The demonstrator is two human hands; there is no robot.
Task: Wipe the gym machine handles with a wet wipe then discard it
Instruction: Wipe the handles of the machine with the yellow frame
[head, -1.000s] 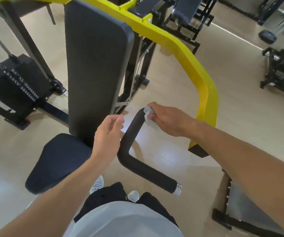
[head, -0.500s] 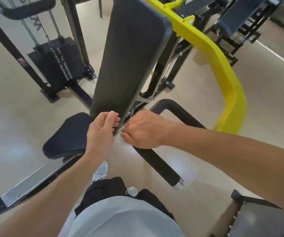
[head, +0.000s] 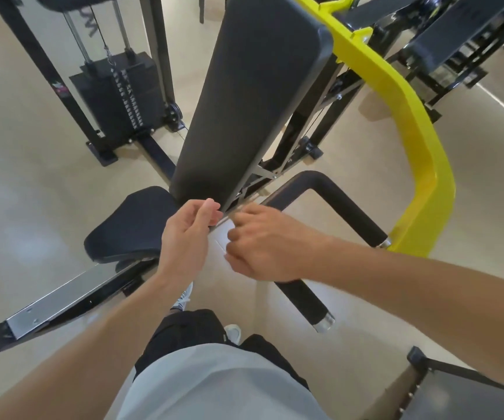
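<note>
left hand fingers loosely curled | right hand fisted, contents unclear | foam-padded bent handle

Seat left of handle; backrest behind.

Open floor left, backrest ahead, padded handle and yellow frame right
</note>
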